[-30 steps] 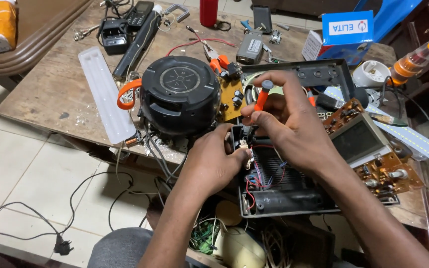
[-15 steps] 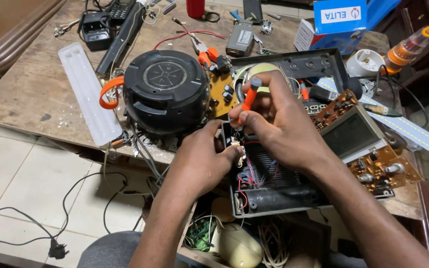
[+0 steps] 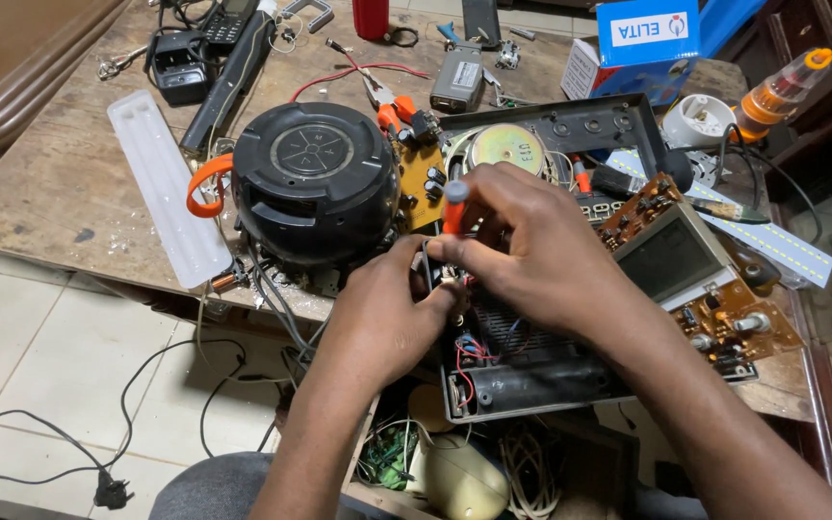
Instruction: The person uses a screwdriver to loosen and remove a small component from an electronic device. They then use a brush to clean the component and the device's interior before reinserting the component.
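Gripping an orange-handled screwdriver (image 3: 455, 207) upright, right hand (image 3: 532, 246) fingers closed round it, tip down into the open black casing (image 3: 522, 371); left hand (image 3: 387, 308) clasps the casing's near edge, directly beside.

Hands at an opened radio chassis on the bench.
Right hand (image 3: 532, 246) grips an orange-handled screwdriver (image 3: 455, 207); left hand (image 3: 387, 313) steadies the black chassis (image 3: 532, 371).
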